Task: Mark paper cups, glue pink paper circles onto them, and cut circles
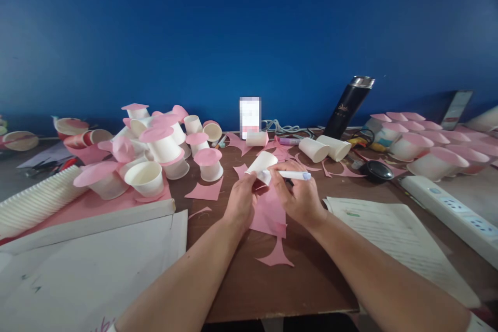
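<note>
Both forearms come in from 6 o'clock and meet over the middle of the desk (241,290). Left hand (241,198) has its grip clamped on a white paper cup (263,162), tipped on its side with the mouth toward 1 o'clock, probably so the wall faces the pen. Right hand (299,194) is pinched shut around a white marker pen (290,175), lying roughly level, tip end at the cup's side. Right under both hands sits a pink paper sheet (268,212) with cut-out offcuts trailing toward 6.

Containers: at 10 o'clock there's a heap of paper cups (155,150), many capped with pink paper discs, one open one looks empty. A nested cup stack (35,202) lies flat at 9. More pink-capped cups (424,145) line up at 2 o'clock, two plain ones on their sides beside them. Black flask (349,106) leans at 1, closed, so can't tell what's in it. Power strip (455,212) at 3, printed papers (392,238) at 4.
</note>
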`<state>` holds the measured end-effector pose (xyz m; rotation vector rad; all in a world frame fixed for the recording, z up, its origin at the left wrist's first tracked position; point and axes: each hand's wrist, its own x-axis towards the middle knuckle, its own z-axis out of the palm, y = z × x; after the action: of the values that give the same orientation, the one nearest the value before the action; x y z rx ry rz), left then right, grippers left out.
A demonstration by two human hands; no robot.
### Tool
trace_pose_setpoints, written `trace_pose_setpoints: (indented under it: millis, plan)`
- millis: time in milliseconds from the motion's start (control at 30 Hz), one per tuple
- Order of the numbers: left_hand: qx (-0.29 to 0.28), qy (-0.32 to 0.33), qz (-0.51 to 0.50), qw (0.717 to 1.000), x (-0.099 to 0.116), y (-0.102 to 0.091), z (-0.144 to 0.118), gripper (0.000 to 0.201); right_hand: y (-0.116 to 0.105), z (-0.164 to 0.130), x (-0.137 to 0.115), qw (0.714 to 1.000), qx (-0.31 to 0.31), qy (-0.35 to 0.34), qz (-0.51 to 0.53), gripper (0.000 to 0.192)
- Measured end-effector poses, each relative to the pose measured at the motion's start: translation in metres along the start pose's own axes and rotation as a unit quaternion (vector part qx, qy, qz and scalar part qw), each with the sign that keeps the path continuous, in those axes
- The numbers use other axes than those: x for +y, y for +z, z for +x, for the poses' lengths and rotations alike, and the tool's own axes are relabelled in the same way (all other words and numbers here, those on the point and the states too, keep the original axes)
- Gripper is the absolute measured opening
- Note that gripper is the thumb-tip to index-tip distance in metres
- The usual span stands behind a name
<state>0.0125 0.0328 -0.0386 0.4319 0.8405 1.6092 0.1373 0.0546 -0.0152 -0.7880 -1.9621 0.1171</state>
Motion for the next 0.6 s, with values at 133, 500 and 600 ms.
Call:
trace_pose_setpoints:
  millis: [133, 500, 600]
  plan:
    - [0.069, -0.059, -0.058, 0.994, 0.007, 0.006, -0.001, 0.01, -0.002, 0.002, 0.002, 0.999, 0.048, 0.004, 0.007, 0.012]
    - [0.07, -0.06, -0.078, 0.993, 0.01, 0.006, -0.001, 0.01, 0.001, 0.0, -0.002, 1.0, -0.001, -0.002, 0.016, 0.01]
    - [0.079, -0.063, -0.084, 0.991, 0.01, 0.006, -0.001, 0.01, 0.001, 0.0, -0.001, 1.0, 0.002, 0.006, 0.012, 0.011]
